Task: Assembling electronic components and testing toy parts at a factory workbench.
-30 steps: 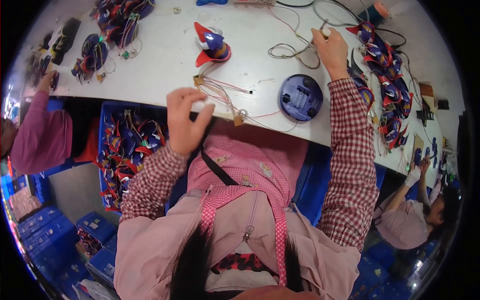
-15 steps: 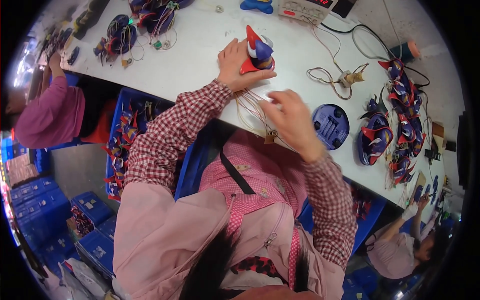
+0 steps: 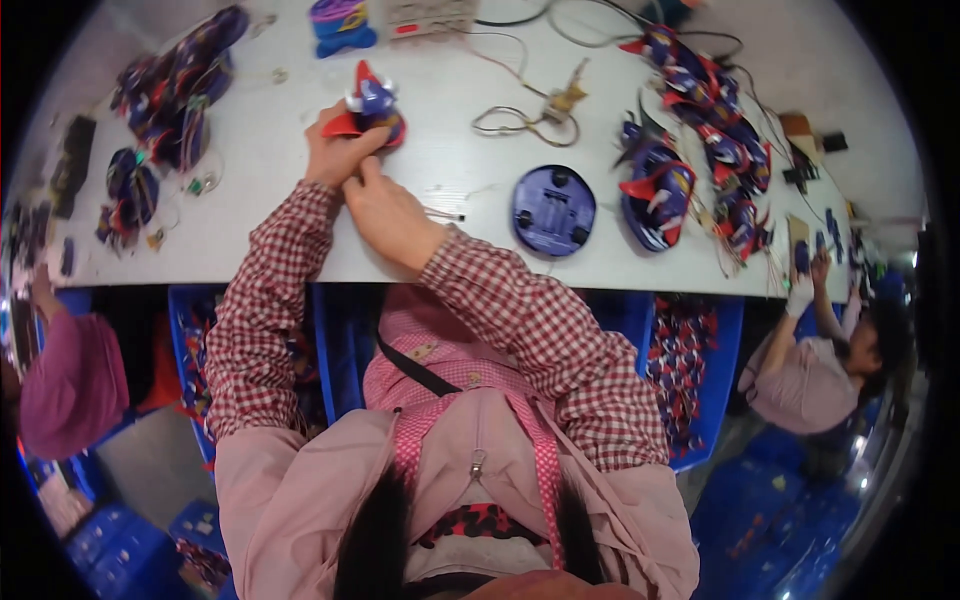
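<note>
My left hand [image 3: 338, 145] is closed around a toy figure head [image 3: 378, 100] in red, blue and white, which stands on the white tabletop. Its thumb presses on the figure's near side. Close against it, my right hand [image 3: 392, 218] has its fingers drawn together at the figure's lower side. Thin wires [image 3: 442, 212] with a small dark connector come out past the right hand; the hand covers the rest of them. To the right lies a round dark blue toy base [image 3: 553, 210], its inner side up.
A wire loop with a brass-coloured part [image 3: 563, 102] lies beyond the base. Assembled toys [image 3: 660, 190] stand in rows at right, more [image 3: 180, 90] at far left. A power supply [image 3: 430, 15] sits at the back. Blue bins [image 3: 690, 380] are below the table edge; people work on both sides.
My right hand has moved from the loose wires by the table edge up against my left hand. The whole view has turned, so the table things appear further left.
</note>
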Available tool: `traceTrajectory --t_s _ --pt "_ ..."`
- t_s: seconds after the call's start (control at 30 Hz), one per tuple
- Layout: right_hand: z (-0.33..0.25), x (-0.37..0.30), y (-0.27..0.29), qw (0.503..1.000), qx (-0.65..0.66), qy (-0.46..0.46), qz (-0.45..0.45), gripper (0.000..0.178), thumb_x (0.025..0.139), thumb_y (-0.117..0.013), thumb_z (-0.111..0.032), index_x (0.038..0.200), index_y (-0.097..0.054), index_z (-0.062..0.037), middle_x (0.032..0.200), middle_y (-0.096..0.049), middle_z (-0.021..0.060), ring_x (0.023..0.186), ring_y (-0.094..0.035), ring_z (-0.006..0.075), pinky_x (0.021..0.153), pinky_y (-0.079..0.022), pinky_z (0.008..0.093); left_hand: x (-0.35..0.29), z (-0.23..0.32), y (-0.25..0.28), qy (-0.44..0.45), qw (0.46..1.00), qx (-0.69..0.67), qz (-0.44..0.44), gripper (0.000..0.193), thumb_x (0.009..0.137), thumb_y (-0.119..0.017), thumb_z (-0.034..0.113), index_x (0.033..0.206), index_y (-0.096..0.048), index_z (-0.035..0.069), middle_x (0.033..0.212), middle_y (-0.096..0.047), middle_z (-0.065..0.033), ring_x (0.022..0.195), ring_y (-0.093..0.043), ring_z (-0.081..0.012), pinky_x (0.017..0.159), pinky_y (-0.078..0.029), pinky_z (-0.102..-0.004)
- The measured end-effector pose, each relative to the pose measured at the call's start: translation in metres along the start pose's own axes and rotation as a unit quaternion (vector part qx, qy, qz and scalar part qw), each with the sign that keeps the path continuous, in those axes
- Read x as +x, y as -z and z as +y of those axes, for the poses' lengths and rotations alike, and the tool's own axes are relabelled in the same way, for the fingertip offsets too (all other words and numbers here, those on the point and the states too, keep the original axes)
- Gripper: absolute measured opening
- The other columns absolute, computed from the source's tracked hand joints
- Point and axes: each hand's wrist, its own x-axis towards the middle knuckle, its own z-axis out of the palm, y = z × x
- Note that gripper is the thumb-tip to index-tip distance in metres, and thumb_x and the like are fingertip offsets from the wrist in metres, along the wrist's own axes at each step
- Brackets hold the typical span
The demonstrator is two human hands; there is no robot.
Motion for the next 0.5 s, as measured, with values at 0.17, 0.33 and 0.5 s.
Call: traceTrajectory --t_s 0.17,0.33,0.5 --pt "0.014 -0.007 0.022 0.997 0.059 0.006 0.055 0.017 0.079 -0.054 -0.007 0.095 -0.054 -0.0023 0.100 -0.047 0.0208 0.079 -0.057 0.0366 0.069 -0.050 0.0437 0.000 0.021 -0.013 0.151 0.973 -0.174 0.015 0.043 0.074 -0.068 0.017 0.111 -0.056 -0.002 0.100 -0.064 -0.0090 0.089 -0.061 -0.0161 0.083 -0.048 -0.0293" --pt "0.021 -0.034 0.073 0.962 0.172 0.095 0.191 0.017 0.073 -0.068 -0.007 0.086 -0.058 -0.0043 0.097 -0.047 0.0135 0.076 -0.055 0.0269 0.068 -0.050 0.0343 -0.025 0.034 -0.024 0.212 0.829 -0.517 -0.001 0.040 0.079 -0.064 0.012 0.114 -0.054 -0.003 0.105 -0.062 -0.0100 0.096 -0.060 -0.0175 0.089 -0.046 -0.0319" --pt "0.047 -0.087 0.132 0.953 0.158 -0.031 0.257 0.016 0.072 -0.069 -0.009 0.082 -0.057 -0.0041 0.083 -0.054 0.0096 0.086 -0.050 0.0270 0.076 -0.040 0.0354 -0.046 0.081 -0.074 0.151 0.827 -0.536 -0.072 0.044 0.077 -0.065 0.012 0.117 -0.053 -0.002 0.110 -0.060 -0.0108 0.102 -0.058 -0.0185 0.093 -0.044 -0.0337"
